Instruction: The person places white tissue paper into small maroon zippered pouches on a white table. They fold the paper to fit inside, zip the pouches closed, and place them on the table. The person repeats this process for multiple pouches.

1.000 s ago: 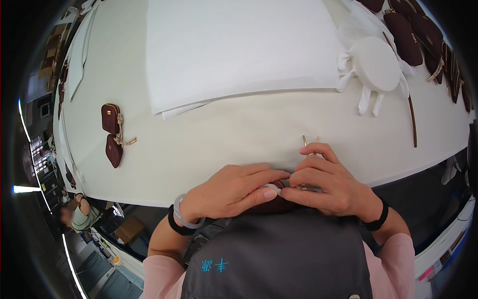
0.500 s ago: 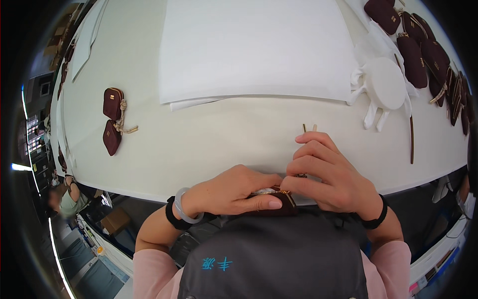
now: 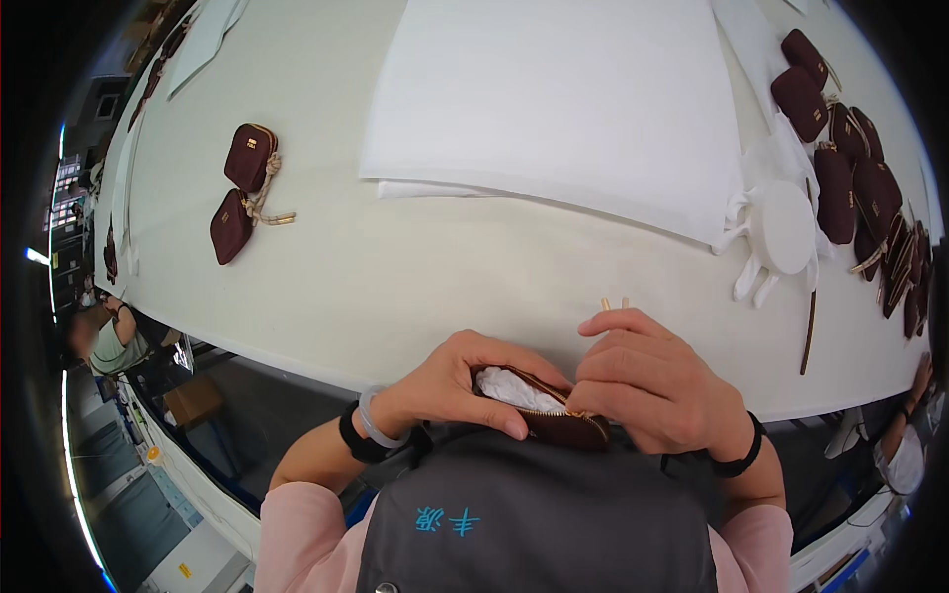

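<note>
A small maroon zip pouch (image 3: 566,430) lies at the table's front edge, against my apron, its mouth gaping. Crumpled white stuffing (image 3: 518,389) shows inside, between the gold teeth. My left hand (image 3: 457,387) is closed round the pouch's left end, thumb on the near side and fingers behind. At the right end of the mouth, my right hand (image 3: 657,381) pinches the zipper pull, which the fingers mostly hide. Two gold cord tips (image 3: 615,303) stick out above the right forefinger. Two matching maroon pouches (image 3: 252,156) with a knotted beige cord lie on the left of the table.
Large white sheets (image 3: 554,109) cover the table's middle. Beside them on the right sit a white glove-covered round object (image 3: 784,229) and a thin brown strip (image 3: 809,334). More maroon pouches (image 3: 835,195) are heaped at far right. A co-worker (image 3: 119,336) is at the left edge.
The pouch's mouth has opened wider, and much more white stuffing now shows. My right hand stays at the zipper's right end. The whole view has tilted, shifting the table's things.
</note>
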Demonstrator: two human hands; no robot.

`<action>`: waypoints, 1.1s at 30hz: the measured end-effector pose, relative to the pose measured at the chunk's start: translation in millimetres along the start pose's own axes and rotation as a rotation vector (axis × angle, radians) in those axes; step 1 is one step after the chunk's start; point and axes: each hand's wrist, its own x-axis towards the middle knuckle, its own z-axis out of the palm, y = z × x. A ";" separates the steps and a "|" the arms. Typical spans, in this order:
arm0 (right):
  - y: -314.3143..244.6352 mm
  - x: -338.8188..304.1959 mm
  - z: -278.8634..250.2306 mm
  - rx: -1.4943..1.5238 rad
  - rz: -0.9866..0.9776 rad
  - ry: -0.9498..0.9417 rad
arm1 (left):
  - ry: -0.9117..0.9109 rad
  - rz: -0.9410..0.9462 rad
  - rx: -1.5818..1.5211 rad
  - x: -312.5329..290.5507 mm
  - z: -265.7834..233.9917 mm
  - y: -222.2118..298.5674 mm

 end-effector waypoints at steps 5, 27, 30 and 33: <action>-16.7 -7.6 -0.6 0.023 0.042 -0.056 | -0.030 0.189 0.116 2.9 10.5 -6.2; -27.9 -8.0 17.2 -0.064 -0.071 -0.177 | -0.253 0.042 0.739 -1.5 7.3 54.7; -19.8 -6.2 27.2 -0.085 -0.118 0.006 | -0.284 -0.035 0.783 5.9 12.7 68.4; -19.1 -6.6 28.9 -0.130 -0.116 0.090 | -0.240 -0.035 0.709 6.8 10.7 75.5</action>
